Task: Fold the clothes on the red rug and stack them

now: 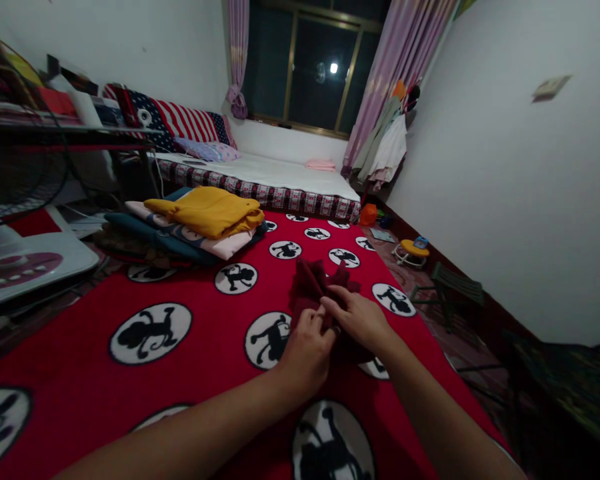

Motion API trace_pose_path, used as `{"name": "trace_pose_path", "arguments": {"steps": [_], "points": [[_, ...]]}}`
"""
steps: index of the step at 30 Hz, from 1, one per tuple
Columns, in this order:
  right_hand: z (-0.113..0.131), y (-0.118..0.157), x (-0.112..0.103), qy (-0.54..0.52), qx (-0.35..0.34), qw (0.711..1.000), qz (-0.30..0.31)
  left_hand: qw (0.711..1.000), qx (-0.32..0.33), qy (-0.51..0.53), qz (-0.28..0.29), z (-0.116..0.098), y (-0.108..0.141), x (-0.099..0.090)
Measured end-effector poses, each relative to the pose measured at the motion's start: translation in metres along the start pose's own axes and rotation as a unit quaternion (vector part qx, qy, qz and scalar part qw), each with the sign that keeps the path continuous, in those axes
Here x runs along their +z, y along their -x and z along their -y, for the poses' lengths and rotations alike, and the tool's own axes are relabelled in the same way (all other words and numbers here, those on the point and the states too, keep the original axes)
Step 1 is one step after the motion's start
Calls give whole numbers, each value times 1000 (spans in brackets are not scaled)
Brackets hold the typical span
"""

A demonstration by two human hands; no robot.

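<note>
A dark maroon cloth point(307, 283) lies bunched up on the red blanket point(195, 367) with black figures in white circles. My left hand point(307, 350) grips the near side of the cloth, its fingers curled. From the right, my right hand point(357, 317) pinches the same cloth, its fingertips close to those of my left hand. Part of the cloth is hidden under both hands. Further back on the left, a yellow garment point(210, 210) tops a stack of folded clothes, with pink and dark teal ones beneath.
Behind is a bed point(275, 167) with pillows. A cluttered desk point(80, 137) and a white-and-purple appliance point(25, 270) stand at left. Clothes point(390, 147) hang by the curtain. A yellow stool point(414, 249) and a dark green folding stool point(455, 283) are at right.
</note>
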State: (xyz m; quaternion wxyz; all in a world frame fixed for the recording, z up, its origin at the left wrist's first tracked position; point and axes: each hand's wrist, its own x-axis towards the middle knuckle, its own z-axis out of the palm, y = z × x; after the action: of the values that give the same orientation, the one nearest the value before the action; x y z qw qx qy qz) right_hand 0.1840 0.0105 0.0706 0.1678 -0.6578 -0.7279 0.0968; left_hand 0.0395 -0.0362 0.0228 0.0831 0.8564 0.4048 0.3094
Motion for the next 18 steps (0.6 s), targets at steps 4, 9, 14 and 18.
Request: {"name": "trace_pose_path", "arguments": {"steps": [4,9,14,18], "points": [[33,-7,7,135,-1,991,18,999,23,26,-12,0,19,11],[31,-23,28,112,-8,993,-34,992,38,117,-21,5,27,-4],[-15,-23,39,-163,-66,979,-107,955,-35,263,-133,41,-2,-31],[-60,-36,15,-326,-20,937,-124,961,-120,169,-181,95,-28,-21]]}}
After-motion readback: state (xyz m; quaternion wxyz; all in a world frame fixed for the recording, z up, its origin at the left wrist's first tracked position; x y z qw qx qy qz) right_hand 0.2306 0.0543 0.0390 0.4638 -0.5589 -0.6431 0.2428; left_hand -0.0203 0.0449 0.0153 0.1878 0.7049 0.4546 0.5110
